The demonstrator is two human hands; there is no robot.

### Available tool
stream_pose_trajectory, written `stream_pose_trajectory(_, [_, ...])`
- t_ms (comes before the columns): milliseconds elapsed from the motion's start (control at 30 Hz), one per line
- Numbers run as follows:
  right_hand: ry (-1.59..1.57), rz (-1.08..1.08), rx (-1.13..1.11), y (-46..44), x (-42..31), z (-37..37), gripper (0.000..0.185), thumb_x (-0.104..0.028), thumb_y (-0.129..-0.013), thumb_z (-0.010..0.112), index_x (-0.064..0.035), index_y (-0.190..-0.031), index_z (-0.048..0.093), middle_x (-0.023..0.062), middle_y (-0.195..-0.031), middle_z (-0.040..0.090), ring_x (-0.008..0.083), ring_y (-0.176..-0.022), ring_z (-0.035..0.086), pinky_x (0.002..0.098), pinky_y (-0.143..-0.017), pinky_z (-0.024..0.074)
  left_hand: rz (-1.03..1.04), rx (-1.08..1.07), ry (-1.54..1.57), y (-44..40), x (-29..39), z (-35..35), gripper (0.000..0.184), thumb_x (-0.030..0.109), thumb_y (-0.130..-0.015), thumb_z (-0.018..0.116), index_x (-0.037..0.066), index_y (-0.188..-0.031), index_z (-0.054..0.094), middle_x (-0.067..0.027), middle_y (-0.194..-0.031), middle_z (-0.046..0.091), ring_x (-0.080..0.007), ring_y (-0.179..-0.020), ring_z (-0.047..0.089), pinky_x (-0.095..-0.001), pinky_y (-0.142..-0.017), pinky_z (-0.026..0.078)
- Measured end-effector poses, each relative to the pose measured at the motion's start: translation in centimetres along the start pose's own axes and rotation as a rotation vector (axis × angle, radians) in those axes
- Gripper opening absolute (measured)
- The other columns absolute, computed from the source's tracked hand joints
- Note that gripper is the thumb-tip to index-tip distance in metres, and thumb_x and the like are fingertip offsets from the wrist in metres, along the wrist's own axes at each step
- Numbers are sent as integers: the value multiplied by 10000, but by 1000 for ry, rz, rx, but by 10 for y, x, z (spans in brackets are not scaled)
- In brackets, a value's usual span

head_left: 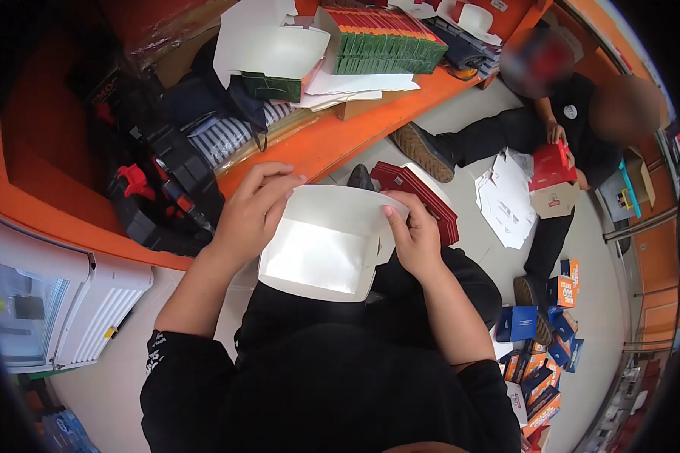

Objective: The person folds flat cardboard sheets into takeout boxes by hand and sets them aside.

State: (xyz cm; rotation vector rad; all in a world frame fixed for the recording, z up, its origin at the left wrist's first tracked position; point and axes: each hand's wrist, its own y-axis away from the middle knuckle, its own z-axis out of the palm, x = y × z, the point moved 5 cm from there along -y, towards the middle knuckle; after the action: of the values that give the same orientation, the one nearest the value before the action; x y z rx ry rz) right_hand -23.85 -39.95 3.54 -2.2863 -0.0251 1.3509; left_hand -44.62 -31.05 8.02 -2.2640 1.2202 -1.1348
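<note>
An open paperboard food box (313, 257), white inside, is above my lap with its open side toward me. My left hand (261, 208) is closed on its upper left corner, fingers bent over the rim. At the upper right corner, my right hand (414, 232) pinches the wall, thumb on the inner side and fingers behind. A slot or loose flap shows at the box's right edge. Just beyond my right hand lies a stack of dark red folded cartons (431, 202), partly covered by that hand. The outside of the box is hidden.
An orange shelf (355, 143) ahead bears a white-lined box (298, 53) and a row of green-and-red cartons (385, 49). A black tool case (155, 177) stands left. At right, a seated co-worker handles a red box (550, 167) near white flat sheets (506, 200); orange-and-blue boxes (540, 381) litter the floor.
</note>
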Motion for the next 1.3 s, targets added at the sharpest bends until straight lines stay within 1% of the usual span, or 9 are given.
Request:
stream_pose_trajectory(167, [-20, -161, -182, -10, -7, -2, 230, 30, -853, 489, -8, -1054, 594, 131, -1067, 618, 252, -966, 607, 301, -834, 469, 61, -71, 7, 2, -18, -2, 173, -1, -776, 588, 45, -940, 620, -101, -900, 587, -246, -844, 595, -293, -706, 489])
stream_pose_trajectory(233, [-75, -192, -232, -14, -8, -7, 361, 153, -771, 452, -31, -1022, 635, 139, -1104, 609, 254, -1034, 587, 303, -892, 456, 155, -98, 11, 3, -24, 3, 152, 8, -761, 607, 40, -909, 618, -94, -882, 589, -242, -821, 596, -294, -700, 491])
stream_pose_trajectory(433, [-323, -77, -237, -6, 17, -7, 340, 167, -776, 436, -13, -968, 650, 132, -1150, 586, 225, -1057, 567, 294, -894, 447, 212, -40, -110, 9, -17, 10, 82, 66, -765, 638, 31, -836, 615, -97, -873, 609, -252, -789, 596, -307, -667, 492])
stream_pose_trajectory(567, [-496, 26, -245, 2, 17, -9, 242, -142, -888, 533, -53, -1104, 593, 104, -1138, 578, 194, -1032, 550, 298, -872, 425, 264, 25, -134, 20, -3, 11, 95, 52, -744, 666, 33, -820, 612, -110, -845, 616, -266, -771, 596, -310, -634, 490])
stream_pose_trajectory(667, [-252, 221, -294, 12, 13, -7, 319, -228, -886, 552, -59, -1156, 551, 114, -1052, 620, 178, -971, 587, 281, -850, 437, 332, 52, -160, 28, 8, 6, 98, -2, -731, 654, 31, -812, 610, -106, -849, 618, -277, -765, 595, -303, -604, 483])
stream_pose_trajectory(867, [-54, 142, -184, 14, -9, -5, 186, -170, -872, 567, -19, -961, 631, 127, -869, 655, 247, -776, 644, 312, -685, 496, 108, 8, 117, 14, 35, -6, 110, 105, -762, 637, 59, -862, 644, -101, -855, 638, -280, -762, 608, -336, -658, 461])
stream_pose_trajectory(967, [-9, 16, -170, 18, -22, -1, 184, -165, -867, 567, -12, -943, 635, 130, -859, 653, 274, -769, 642, 318, -670, 503, 15, -193, 23, 21, 22, 2, 142, 174, -773, 633, 74, -870, 660, -93, -846, 657, -259, -764, 618, -337, -695, 451])
stream_pose_trajectory(1100, [-67, -165, -287, 17, -20, -1, 198, -179, -866, 560, -9, -934, 635, 124, -858, 653, 286, -787, 636, 344, -691, 504, 90, -284, -75, 22, 11, 3, 140, 193, -727, 687, 86, -816, 668, -42, -773, 666, -211, -669, 615, -319, -660, 436])
stream_pose_trajectory(1300, [433, -393, -261, 15, -48, 3, 167, -194, -790, 611, -114, -931, 654, 23, -897, 660, 163, -846, 614, 301, -781, 415, 355, -147, -276, 16, 49, 16, 110, 177, -705, 695, 128, -781, 634, 35, -706, 630, -130, -598, 566, -279, -612, 383])
